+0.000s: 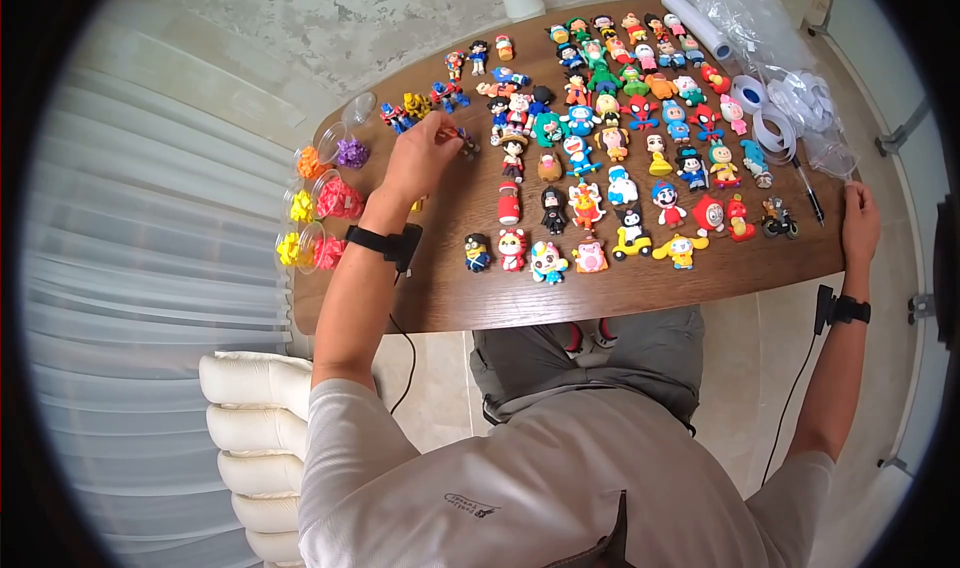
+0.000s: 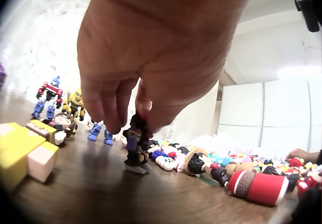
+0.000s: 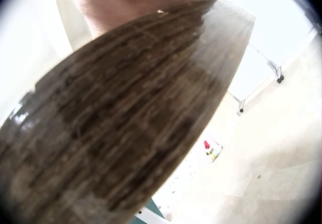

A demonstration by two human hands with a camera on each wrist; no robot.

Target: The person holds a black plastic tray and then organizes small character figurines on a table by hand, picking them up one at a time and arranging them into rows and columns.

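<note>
In the head view my left hand [image 1: 425,158] reaches over the left part of the wooden table. Its fingertips pinch the top of a small dark figurine [image 2: 135,148], which stands upright with its feet right at the tabletop in the left wrist view. Robot figures in blue and red [image 1: 397,117] and in yellow [image 1: 416,105] stand just behind that hand. A red-and-brown cylindrical toy [image 2: 257,187] lies to the right of the pinched figurine. My right hand [image 1: 860,223] rests at the table's right edge; its fingers are mostly hidden in the right wrist view.
Several rows of cartoon figurines [image 1: 620,183] cover the table's middle and right. Clear cups of coloured pieces [image 1: 338,198] line the left edge. Tape rolls [image 1: 775,133], plastic wrap [image 1: 755,38] and a pen [image 1: 808,193] lie at the right. A white padded chair [image 1: 255,383] stands at lower left.
</note>
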